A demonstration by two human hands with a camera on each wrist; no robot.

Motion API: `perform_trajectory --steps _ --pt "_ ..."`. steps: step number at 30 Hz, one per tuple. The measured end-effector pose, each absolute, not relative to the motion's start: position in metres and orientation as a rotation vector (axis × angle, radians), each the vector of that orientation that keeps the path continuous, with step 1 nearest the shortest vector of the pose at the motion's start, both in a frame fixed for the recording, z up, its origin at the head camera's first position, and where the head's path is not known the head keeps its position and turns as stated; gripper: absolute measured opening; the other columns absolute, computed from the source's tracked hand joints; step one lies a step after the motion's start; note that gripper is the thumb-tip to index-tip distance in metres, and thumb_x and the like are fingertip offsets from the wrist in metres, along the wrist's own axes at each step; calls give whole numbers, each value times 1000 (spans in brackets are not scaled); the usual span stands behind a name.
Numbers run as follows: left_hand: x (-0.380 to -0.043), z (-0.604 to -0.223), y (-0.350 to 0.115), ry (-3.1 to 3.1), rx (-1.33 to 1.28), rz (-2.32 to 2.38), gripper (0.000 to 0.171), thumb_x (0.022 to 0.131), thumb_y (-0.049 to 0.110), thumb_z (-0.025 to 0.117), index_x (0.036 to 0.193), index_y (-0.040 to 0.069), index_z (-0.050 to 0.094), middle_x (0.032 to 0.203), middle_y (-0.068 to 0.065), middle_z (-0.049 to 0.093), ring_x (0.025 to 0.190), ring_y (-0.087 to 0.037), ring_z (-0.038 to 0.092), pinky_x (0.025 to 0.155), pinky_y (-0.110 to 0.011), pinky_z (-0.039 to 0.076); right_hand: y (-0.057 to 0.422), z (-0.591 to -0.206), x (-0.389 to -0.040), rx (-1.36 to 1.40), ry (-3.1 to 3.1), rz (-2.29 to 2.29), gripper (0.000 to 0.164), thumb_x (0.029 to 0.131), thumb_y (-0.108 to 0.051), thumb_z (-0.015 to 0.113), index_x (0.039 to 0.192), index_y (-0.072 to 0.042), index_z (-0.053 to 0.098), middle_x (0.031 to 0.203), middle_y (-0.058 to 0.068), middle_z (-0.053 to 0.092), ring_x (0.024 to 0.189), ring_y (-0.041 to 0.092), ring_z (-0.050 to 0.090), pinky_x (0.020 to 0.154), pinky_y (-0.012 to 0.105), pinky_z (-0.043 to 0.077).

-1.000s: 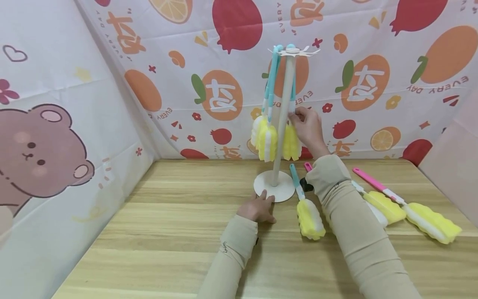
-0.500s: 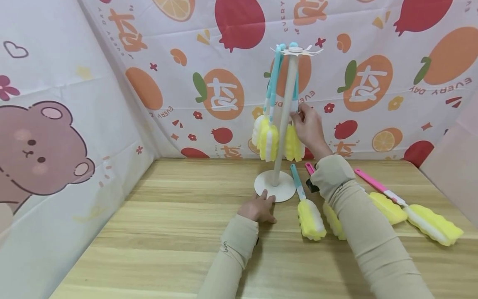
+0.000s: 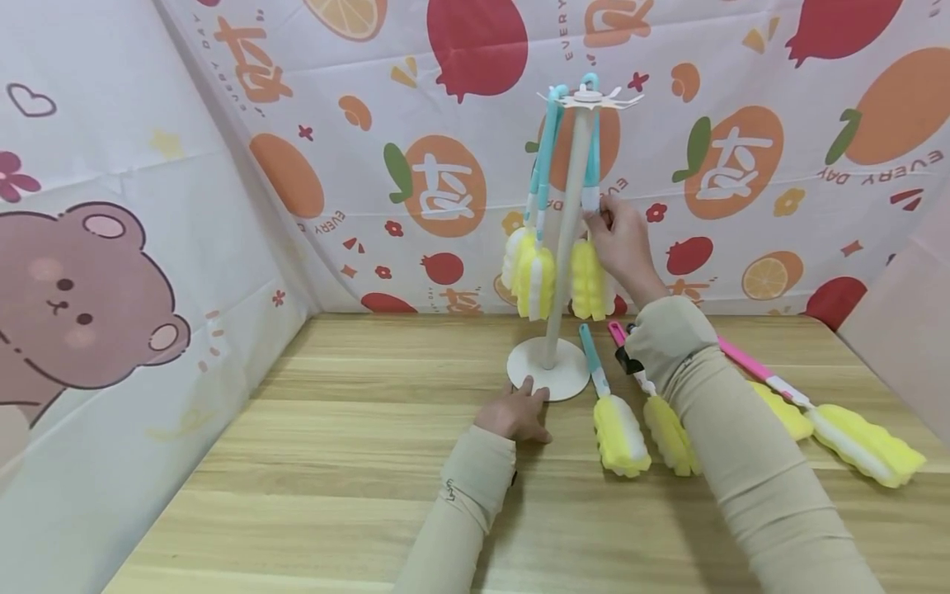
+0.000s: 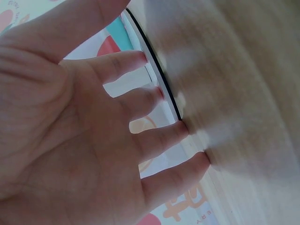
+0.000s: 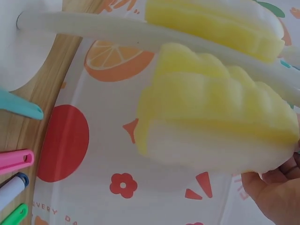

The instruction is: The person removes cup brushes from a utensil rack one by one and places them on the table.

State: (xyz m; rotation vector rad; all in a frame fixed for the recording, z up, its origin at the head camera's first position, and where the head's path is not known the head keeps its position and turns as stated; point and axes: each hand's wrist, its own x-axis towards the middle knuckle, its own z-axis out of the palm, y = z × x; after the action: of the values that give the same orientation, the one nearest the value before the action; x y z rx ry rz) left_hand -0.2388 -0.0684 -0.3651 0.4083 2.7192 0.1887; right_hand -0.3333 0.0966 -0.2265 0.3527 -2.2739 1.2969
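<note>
wood-grain table [image 3: 334, 445] beneath stand [image 3: 567, 239], fruit-printed backdrop [image 3: 508, 157] behind

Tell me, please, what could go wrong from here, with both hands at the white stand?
First, the tall stand may tip if the left hand leaves its base, because other brushes hang left of the pole in the head view. Second, the brush may slip off the stand: the right hand pinches it low, near the sponge, and whether its top is hooked is unclear.
</note>
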Motion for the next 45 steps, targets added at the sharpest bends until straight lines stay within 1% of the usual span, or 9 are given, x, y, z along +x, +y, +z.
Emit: perform_trajectory --steps 3,9,14,18,26,32,34,40,45 --pt "-239 -365 -69 2713 408 202 69 81 42 64 139 22 33 149 -6 17 130 -32 15 95 -53 37 98 -228 -333 345 -2265 1282 24 95 -22 46 99 0 55 78 10 47 66 20 44 54 22 38" --pt "-240 -366 -70 2701 409 203 69 81 42 63 140 22 32 149 -7 16 130 -33 13 96 -53 36 101 -229 -332 315 -2291 1286 26 93 -25 50 105 -3 56 85 9 50 72 21 47 63 22 44" --pt "-240 -366 -69 2695 406 207 70 81 41 64 140 22 31 149 -7 15 131 -33 13 96 -53 35 106 -230 -330 291 -2343 1272 26 92 -28 51 104 -5 56 88 9 50 76 21 47 68 26 46" --pt "-240 -366 -69 2694 410 212 71 81 41 64 140 22 31 150 -7 15 131 -34 12 97 -53 35 111 -232 -330 286 -2374 1277 25 91 -27 52 104 -6 57 91 9 54 78 21 51 73 29 49" --pt "-240 -364 -69 2691 413 220 70 81 41 64 140 22 31 150 -8 14 130 -34 12 96 -54 35 117 -233 -330 265 -2455 1246 25 91 -23 54 104 -3 60 92 13 55 80 24 47 69 31 47" --pt "-240 -364 -69 2690 412 223 69 81 40 64 139 22 32 149 -7 15 130 -34 13 96 -53 35 121 -235 -328 222 -2516 1270 27 90 -23 55 107 -2 61 96 13 55 85 25 48 81 37 49" --pt "-240 -364 -69 2687 411 222 70 81 40 64 140 22 32 150 -7 15 130 -34 13 97 -53 34 123 -236 -327 215 -2530 1272 27 90 -23 55 107 -2 61 96 13 55 85 25 48 81 37 49" --pt "-240 -364 -69 2687 405 213 70 81 41 64 140 22 32 150 -7 15 130 -34 13 96 -53 35 127 -239 -326 206 -2574 1263 27 90 -24 55 106 -3 61 94 12 56 83 24 48 73 32 49" --pt "-240 -364 -68 2688 404 203 70 81 41 64 140 22 31 150 -7 14 130 -34 13 95 -53 36 129 -242 -326 209 -2616 1287 28 91 -24 54 108 -3 60 94 13 55 81 27 49 71 33 50"
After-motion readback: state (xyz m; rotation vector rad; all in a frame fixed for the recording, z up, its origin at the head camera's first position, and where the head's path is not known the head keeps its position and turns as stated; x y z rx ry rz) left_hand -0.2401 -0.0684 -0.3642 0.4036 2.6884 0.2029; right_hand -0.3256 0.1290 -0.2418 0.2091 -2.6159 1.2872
